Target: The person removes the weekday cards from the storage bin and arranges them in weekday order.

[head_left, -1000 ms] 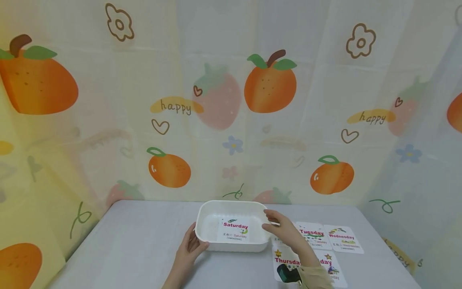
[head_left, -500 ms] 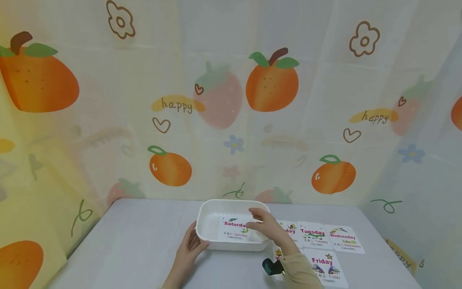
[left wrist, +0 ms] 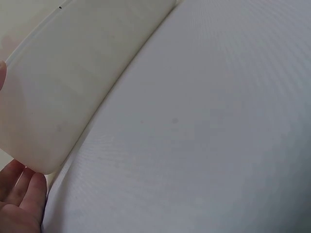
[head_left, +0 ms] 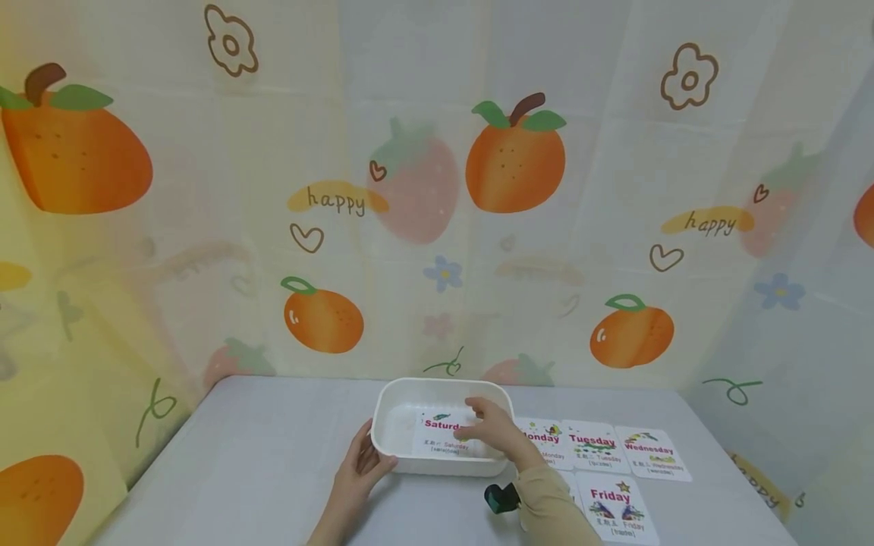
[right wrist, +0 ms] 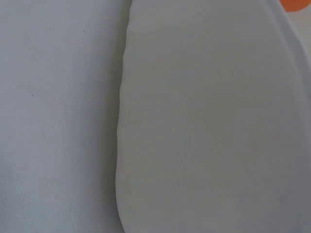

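Note:
A white plastic basin (head_left: pixel 389 425) stands on the table, with a card reading Saturday (head_left: pixel 440 434) lying inside it. My left hand (head_left: pixel 358 462) grips the basin's left end, thumb at the front rim and fingers along the outer side. In the left wrist view, fingers (left wrist: pixel 34 191) show at the basin's lower corner. My right hand (head_left: pixel 495 432) reaches over the right side of the basin, thumb and fingers spread apart, fingertips overlapping the right edge of the Saturday card. The right wrist view shows the basin's outer wall (right wrist: pixel 209 121), not the hand.
To the right of the basin lie cards in two rows: Monday (head_left: pixel 546 440), Tuesday (head_left: pixel 592 446), Wednesday (head_left: pixel 652 451) and, nearer, Friday (head_left: pixel 614 508). Another card beside Friday is mostly covered by the right sleeve (head_left: pixel 553 504). A fruit-print curtain (head_left: pixel 410 303) hangs behind the table.
My right hand has moved left from the basin's right rim to over its inside, close to the Saturday card. My left hand keeps its grip on the basin.

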